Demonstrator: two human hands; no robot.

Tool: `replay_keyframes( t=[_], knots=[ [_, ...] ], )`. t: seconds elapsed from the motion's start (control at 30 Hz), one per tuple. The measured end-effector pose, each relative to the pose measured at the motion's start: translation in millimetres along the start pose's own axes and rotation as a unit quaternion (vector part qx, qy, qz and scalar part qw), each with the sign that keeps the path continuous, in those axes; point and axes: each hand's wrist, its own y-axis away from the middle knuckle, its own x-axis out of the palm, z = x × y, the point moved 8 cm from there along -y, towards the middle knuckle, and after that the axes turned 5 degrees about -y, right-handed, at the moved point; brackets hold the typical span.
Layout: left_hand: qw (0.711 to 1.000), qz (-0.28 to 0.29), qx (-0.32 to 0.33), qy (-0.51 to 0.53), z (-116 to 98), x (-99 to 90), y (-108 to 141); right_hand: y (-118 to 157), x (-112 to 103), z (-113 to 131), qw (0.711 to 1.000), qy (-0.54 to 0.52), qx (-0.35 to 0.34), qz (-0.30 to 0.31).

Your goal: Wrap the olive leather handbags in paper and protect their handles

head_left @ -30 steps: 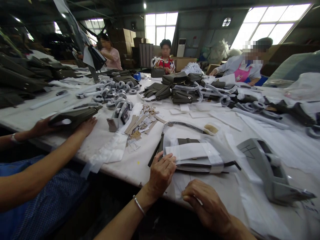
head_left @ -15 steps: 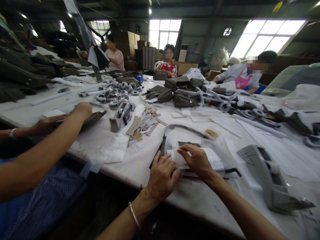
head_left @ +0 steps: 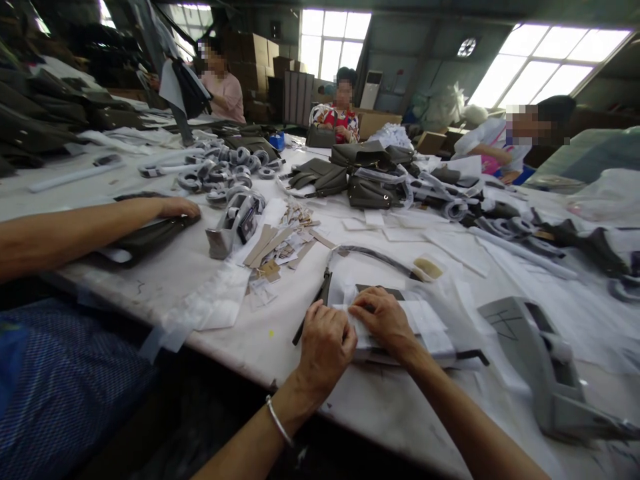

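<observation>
Near the front edge of the worktop [head_left: 255, 347], left hand [head_left: 325, 340] and right hand [head_left: 385, 323] meet at white paper [head_left: 426, 317] over a dark bag [head_left: 397, 293], fingers curled and bunched, their grip unclear. Covering looks partway: paper spans much of it, plastic seemingly sheathes its handle [head_left: 377, 251], some dark shows bare. More bags [head_left: 323, 177] lie heaped toward the far edge.

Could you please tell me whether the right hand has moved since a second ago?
Yes; the right hand has moved forward, away from the near edge of the table, and now rests on the wrapped bag.
</observation>
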Motion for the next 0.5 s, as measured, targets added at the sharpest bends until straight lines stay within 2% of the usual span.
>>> replay_keyframes(
  t=[0.13, 0.27, 0.37, 0.5],
  knots=[
    [0.995, -0.016, 0.094, -0.019, -26.3, -10.9, 6.2, -1.7, 1.8, -3.1, 1.0, -0.005, 0.02, 0.008],
    [0.985, 0.016, 0.161, -0.064, -45.1, 0.8, 27.6, -2.7, 0.8, -1.7, 0.999, 0.011, 0.037, 0.01],
    [0.981, 0.027, 0.169, -0.089, -39.8, 12.3, 35.9, -3.4, 0.2, 2.4, 0.998, 0.036, 0.05, 0.011],
    [0.978, 0.034, 0.2, -0.049, -23.4, 11.2, 24.1, -4.8, -3.5, 3.6, 0.992, 0.086, 0.09, -0.02]
  ],
)
